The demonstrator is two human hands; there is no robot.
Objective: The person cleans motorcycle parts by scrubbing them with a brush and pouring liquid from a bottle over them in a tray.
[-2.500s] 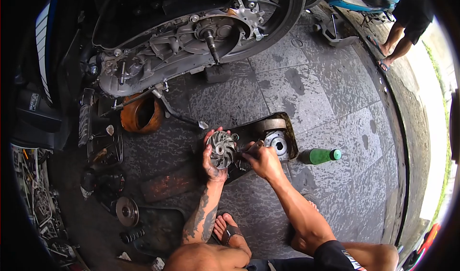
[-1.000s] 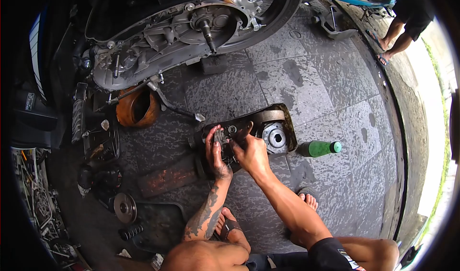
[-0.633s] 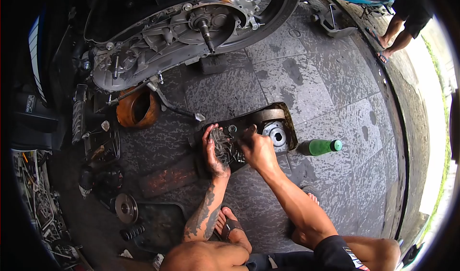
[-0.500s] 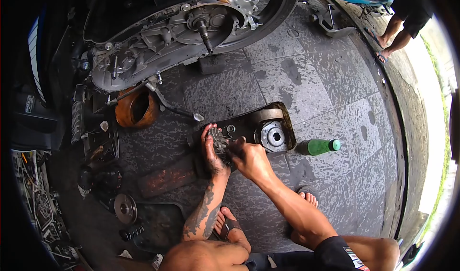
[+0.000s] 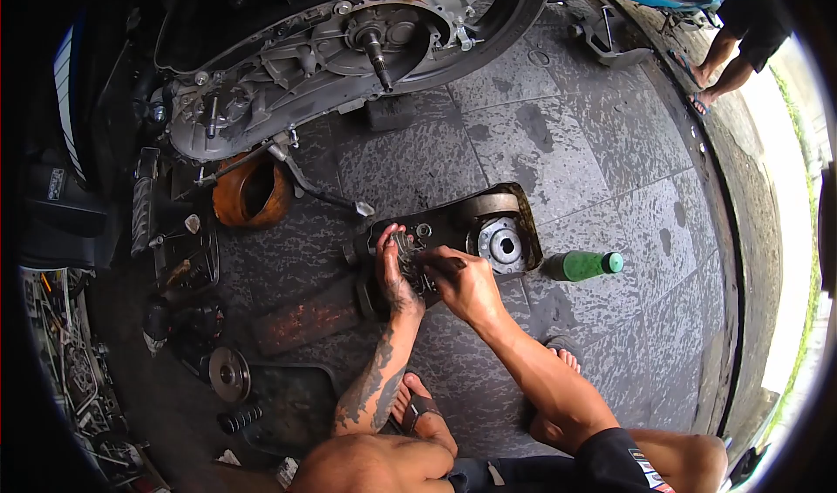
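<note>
Over a dark, oily tray [image 5: 443, 218], my left hand [image 5: 399, 275] holds up a greyish ridged metal part [image 5: 407, 253], its fingers upright along the left side. My right hand [image 5: 471, 288] is closed around a slim dark-handled tool [image 5: 450, 264] whose working end I cannot make out against the part. In the tray's right end lie a silver disc with a central hole [image 5: 504, 244] and a wide metal ring [image 5: 490, 204]. A small round ring [image 5: 424, 230] sits just beyond my left fingertips.
A scooter's opened engine case [image 5: 288, 83] with bare shafts spans the top. A green bottle [image 5: 584, 266] lies right of the tray. At left are a rusty orange pot [image 5: 270, 198], a brake disc [image 5: 228, 374] and loose parts. Another person's legs [image 5: 728, 70] stand at upper right.
My right hand has shifted slightly to the right and turned, so the dark handle shows more clearly. My left hand keeps its hold on the metal part, slightly further right.
</note>
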